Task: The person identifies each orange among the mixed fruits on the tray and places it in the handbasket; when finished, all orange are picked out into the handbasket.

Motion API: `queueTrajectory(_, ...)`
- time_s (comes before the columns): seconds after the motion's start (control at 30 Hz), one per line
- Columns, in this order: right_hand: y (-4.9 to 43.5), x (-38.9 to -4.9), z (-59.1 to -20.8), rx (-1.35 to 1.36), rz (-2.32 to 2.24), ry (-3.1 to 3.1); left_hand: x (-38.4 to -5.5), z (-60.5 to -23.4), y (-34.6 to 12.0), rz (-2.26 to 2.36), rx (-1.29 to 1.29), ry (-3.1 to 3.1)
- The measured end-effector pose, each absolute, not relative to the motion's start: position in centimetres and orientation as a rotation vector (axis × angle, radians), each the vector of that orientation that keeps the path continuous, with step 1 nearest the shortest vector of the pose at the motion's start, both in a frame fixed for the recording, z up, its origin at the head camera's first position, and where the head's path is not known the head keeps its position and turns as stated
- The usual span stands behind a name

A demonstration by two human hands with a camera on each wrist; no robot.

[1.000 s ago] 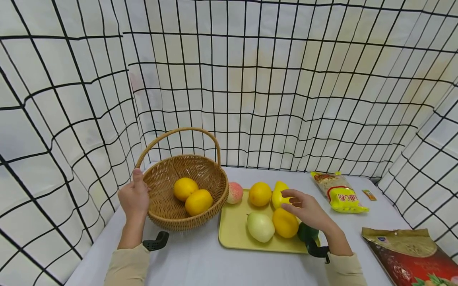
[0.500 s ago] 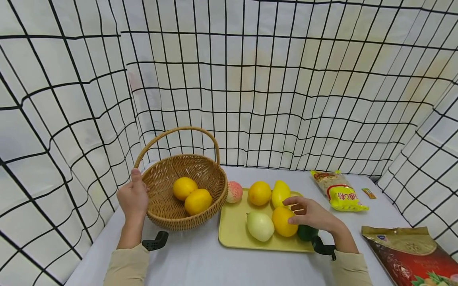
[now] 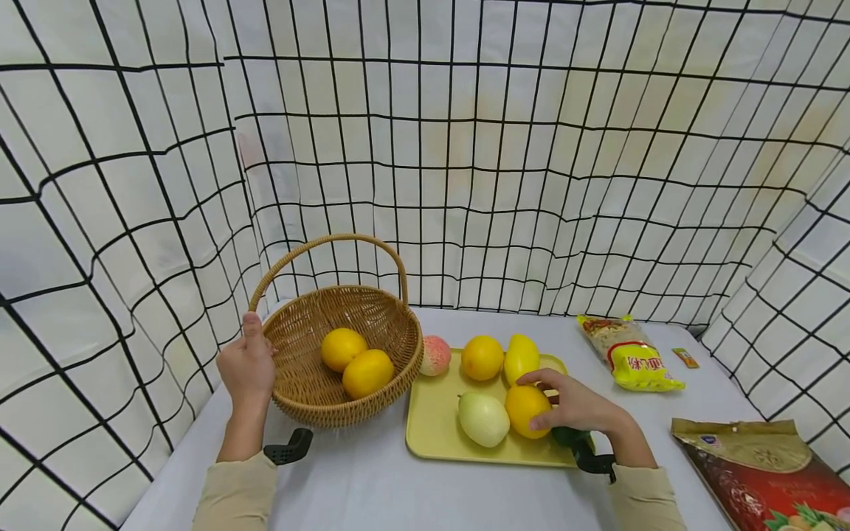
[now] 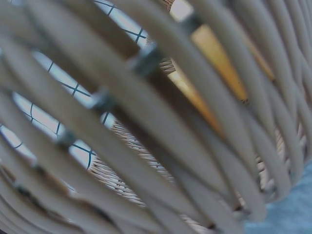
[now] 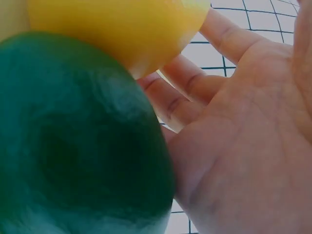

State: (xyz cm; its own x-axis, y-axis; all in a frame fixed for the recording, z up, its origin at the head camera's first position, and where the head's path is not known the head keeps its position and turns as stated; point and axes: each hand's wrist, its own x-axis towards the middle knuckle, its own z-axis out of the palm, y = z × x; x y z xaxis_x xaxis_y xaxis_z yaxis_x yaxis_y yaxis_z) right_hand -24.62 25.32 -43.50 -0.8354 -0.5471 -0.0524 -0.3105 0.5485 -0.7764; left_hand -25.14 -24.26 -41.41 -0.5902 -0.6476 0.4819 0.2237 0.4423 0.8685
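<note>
My left hand (image 3: 247, 365) grips the side of the wicker basket (image 3: 312, 413) where the arched handle meets the rim; the basket is tilted toward me. Two oranges (image 3: 368, 374) lie inside it. The left wrist view shows the basket's weave (image 4: 146, 112) up close. My right hand (image 3: 578, 402) curls its thumb and fingers round an orange (image 3: 526, 411) on the yellow tray (image 3: 432, 442). A dark green fruit (image 5: 83, 136) sits under the right palm, partly hidden in the head view. Beside the held orange lie a pale green pear (image 3: 483, 419), another orange (image 3: 482, 358) and a mango (image 3: 521, 359).
A peach (image 3: 435, 355) sits at the tray's left edge, close to the basket. At the right lie a yellow food bag (image 3: 631, 358), a small orange packet (image 3: 685, 358) and a red-and-gold bag (image 3: 764, 472). White walls with black grid (image 3: 491, 162) surround the table.
My right hand has come down from above the tray onto the orange, its thumb and fingers closing round it. My left hand and the basket have stayed in place.
</note>
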Motion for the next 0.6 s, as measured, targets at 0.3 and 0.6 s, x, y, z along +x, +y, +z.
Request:
queueTrajectory(0.3,25.02,-24.47,-43.56,-0.695,-1.101,2.522,-25.14,-41.38,-24.19,-1.247,0.367,-1.840)
queueTrajectory(0.6,24.36,-24.51,-43.75,-0.660,-1.045,2.521,-24.92,-41.22,-24.04,-1.250,0.367,-1.850)
